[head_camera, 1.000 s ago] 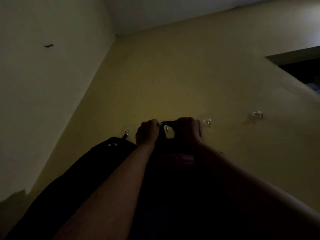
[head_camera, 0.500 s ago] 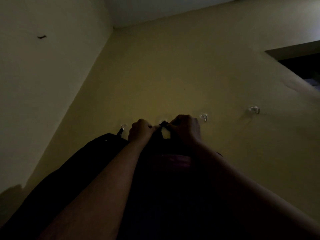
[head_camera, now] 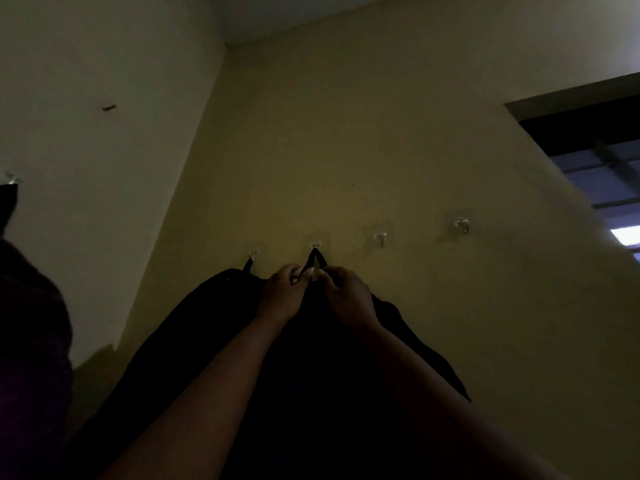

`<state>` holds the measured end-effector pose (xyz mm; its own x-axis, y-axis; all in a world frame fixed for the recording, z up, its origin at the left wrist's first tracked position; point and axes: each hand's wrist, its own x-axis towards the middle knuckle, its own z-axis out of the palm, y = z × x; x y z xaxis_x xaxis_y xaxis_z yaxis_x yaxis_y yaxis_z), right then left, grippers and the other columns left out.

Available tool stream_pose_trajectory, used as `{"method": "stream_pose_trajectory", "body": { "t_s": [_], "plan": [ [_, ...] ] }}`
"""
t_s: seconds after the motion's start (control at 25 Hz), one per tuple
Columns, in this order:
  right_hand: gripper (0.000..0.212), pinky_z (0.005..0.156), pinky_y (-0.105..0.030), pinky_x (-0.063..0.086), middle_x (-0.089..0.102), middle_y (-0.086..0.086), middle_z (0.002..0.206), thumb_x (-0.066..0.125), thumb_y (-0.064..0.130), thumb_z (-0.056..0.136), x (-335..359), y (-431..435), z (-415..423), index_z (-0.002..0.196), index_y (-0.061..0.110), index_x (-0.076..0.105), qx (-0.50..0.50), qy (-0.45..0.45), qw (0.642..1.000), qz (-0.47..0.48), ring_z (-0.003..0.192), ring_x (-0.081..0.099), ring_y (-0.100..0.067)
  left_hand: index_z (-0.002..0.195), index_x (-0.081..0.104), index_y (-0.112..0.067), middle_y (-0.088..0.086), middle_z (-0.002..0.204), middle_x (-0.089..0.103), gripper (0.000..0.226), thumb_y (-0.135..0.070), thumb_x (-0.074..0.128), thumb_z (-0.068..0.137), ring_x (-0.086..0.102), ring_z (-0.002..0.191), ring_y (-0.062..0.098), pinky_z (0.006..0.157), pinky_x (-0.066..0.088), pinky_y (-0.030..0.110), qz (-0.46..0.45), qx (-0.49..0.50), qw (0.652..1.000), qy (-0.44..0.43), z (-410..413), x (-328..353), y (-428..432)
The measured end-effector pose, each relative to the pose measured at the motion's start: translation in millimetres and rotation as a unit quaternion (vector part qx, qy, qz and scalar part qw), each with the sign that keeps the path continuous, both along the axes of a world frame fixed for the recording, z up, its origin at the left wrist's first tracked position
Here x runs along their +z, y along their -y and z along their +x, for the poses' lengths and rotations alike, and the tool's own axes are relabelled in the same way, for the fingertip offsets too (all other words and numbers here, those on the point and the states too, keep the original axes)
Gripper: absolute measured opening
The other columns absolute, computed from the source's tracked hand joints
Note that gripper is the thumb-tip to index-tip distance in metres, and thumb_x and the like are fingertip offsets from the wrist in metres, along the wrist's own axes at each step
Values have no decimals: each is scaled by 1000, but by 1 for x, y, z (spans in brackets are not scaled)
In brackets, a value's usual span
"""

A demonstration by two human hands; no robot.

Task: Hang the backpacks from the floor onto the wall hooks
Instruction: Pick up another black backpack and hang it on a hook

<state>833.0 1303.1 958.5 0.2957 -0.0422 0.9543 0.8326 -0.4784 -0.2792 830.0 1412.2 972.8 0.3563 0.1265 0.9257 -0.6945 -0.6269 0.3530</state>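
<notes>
A black backpack (head_camera: 408, 344) hangs against the yellow wall, its top loop (head_camera: 314, 260) stretched up over the second clear hook (head_camera: 315, 246). My left hand (head_camera: 281, 295) pinches the loop's left strand just below the hook. My right hand (head_camera: 346, 296) pinches the right strand. Another black backpack (head_camera: 194, 327) hangs to the left, its loop on the first hook (head_camera: 252, 256). Two more hooks, one (head_camera: 380, 238) and another (head_camera: 461, 225), stand bare to the right.
A dark purple bag (head_camera: 31, 341) hangs on the left wall under a hook (head_camera: 12, 177). A window opening (head_camera: 595, 157) cuts into the wall at upper right. The room is dim and the backpacks' lower parts are lost in shadow.
The loop has gone from bunched in my fists to stretched over the second hook. My hands have dropped below the hook, and the view has tilted, bringing the left wall's bag into sight.
</notes>
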Motion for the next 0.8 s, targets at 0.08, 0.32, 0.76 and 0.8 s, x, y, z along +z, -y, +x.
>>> {"method": "stream_pose_trajectory", "body": {
  "t_s": [0.08, 0.32, 0.76, 0.8],
  "plan": [
    [40, 96, -30, 43, 60, -10, 129, 43, 33, 96, -16, 3, -20, 127, 10, 55, 52, -53, 997, 35, 119, 56, -23, 132, 48, -11, 9, 136, 55, 49, -40, 44, 93, 53, 122, 25, 94, 42, 29, -36, -38, 999, -13, -17, -21, 4],
    [43, 97, -34, 47, 62, -6, 124, 40, 40, 97, -68, 15, -84, 126, 14, 56, 131, -159, 972, 113, 111, 58, -19, 131, 51, -17, 6, 137, 53, 46, -40, 46, 92, 50, 124, 20, 94, 40, 27, -129, -180, 973, -72, -74, -83, 12],
    [52, 95, -32, 48, 62, -5, 124, 44, 53, 90, -207, 4, -239, 128, 19, 54, 118, -301, 928, 186, 114, 59, -20, 138, 41, -12, 6, 145, 44, 50, -38, 35, 96, 41, 134, 20, 105, 29, 24, -149, -301, 917, -216, -229, -226, -3],
    [54, 99, -33, 47, 60, -5, 127, 44, 54, 90, -226, 1, -261, 130, 18, 52, 114, -315, 921, 197, 117, 57, -19, 139, 40, -11, 5, 146, 43, 50, -37, 33, 97, 39, 136, 20, 107, 26, 23, -149, -299, 913, -232, -245, -244, -7]
  ]
}}
